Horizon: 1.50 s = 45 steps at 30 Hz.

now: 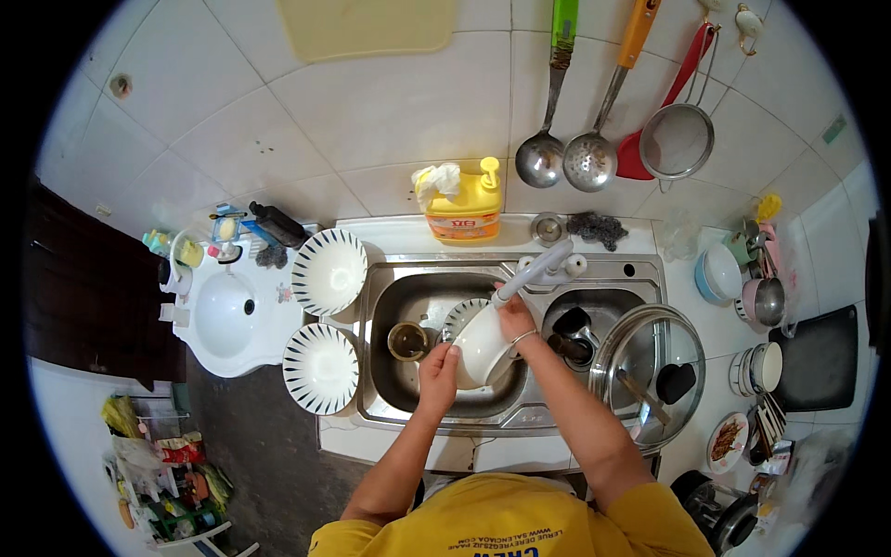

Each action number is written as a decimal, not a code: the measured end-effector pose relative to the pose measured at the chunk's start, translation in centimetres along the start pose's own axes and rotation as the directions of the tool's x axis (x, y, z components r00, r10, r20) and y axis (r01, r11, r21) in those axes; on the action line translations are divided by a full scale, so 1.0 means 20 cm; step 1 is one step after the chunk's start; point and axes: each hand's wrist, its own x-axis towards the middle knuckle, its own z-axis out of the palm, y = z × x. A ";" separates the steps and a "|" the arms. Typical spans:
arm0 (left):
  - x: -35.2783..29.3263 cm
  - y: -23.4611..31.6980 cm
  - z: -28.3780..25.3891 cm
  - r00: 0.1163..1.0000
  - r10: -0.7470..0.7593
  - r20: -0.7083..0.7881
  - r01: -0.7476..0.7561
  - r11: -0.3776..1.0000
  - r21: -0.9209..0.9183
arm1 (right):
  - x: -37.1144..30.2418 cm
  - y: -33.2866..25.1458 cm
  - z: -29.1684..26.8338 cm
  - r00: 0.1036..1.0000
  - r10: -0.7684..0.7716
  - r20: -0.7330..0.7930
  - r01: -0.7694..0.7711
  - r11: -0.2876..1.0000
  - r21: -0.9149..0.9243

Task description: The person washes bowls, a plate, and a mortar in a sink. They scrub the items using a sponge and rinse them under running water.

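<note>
Striped bowl (461, 316) partly behind white bowl (482, 350)

A faucet (533, 273) obstructs space above the bowl (483, 349); the basin (393, 394) offers room near-left.

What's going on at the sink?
A person has the left hand and right hand on a tilted white bowl at the left basin, by the faucet. A patterned dish and a brownish cup sit in that basin. Two striped bowls stand to its left. I can't tell whether water is running.

A kitchen; double steel sink (399, 299); ladle (539, 161), skimmer (590, 164) and strainer (677, 141) hanging on tiles (390, 111).
</note>
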 end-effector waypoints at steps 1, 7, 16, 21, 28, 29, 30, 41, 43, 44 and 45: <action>0.01 -0.02 0.00 0.999 -0.038 -0.030 0.037 0.998 -0.045 | -0.04 -0.06 0.02 0.992 -0.122 -0.006 0.119 0.978 -0.172; 0.14 -0.17 -0.02 0.898 -0.327 -0.294 0.125 0.831 -0.543 | -0.59 -0.41 0.18 0.930 -0.328 0.167 0.356 0.690 -0.630; 0.08 -0.07 -0.17 0.924 -0.378 0.054 0.247 0.486 -0.838 | -0.19 -0.09 -0.01 0.984 -0.172 -0.045 0.176 0.978 0.110; 0.06 -0.11 -0.17 0.966 -0.248 0.076 0.258 0.882 -0.394 | -0.21 -0.49 0.07 0.851 -0.430 0.302 0.524 0.640 -0.563; 0.01 -0.13 -0.20 0.951 -0.307 0.037 0.270 0.766 -0.583 | -0.06 -0.20 -0.15 0.853 0.299 0.428 -0.385 0.914 0.130; 0.02 -0.13 -0.22 0.955 -0.290 0.059 0.261 0.733 -0.628 | -0.09 -0.22 -0.22 0.843 0.335 0.421 -0.443 0.876 0.189; 0.03 -0.11 -0.23 0.955 -0.291 0.057 0.253 0.699 -0.669 | -0.13 -0.18 -0.25 0.785 0.527 0.327 -0.606 0.763 0.225; 0.28 -0.25 -0.11 0.827 -0.502 0.255 0.556 0.658 -0.508 | -0.28 -0.34 -0.35 0.853 0.258 0.453 -0.501 0.648 0.574; 0.32 -0.17 -0.10 0.839 -0.497 0.219 0.540 0.806 -0.240 | -0.26 -0.33 -0.39 0.844 0.248 0.476 -0.503 0.676 0.539; 0.37 -0.17 -0.13 0.847 -0.422 0.323 0.510 0.817 -0.270 | -0.26 -0.33 -0.41 0.841 0.264 0.473 -0.518 0.645 0.561; 0.37 -0.17 -0.14 0.826 -0.405 0.393 0.539 0.772 -0.338 | -0.26 -0.33 -0.42 0.836 0.280 0.471 -0.534 0.613 0.583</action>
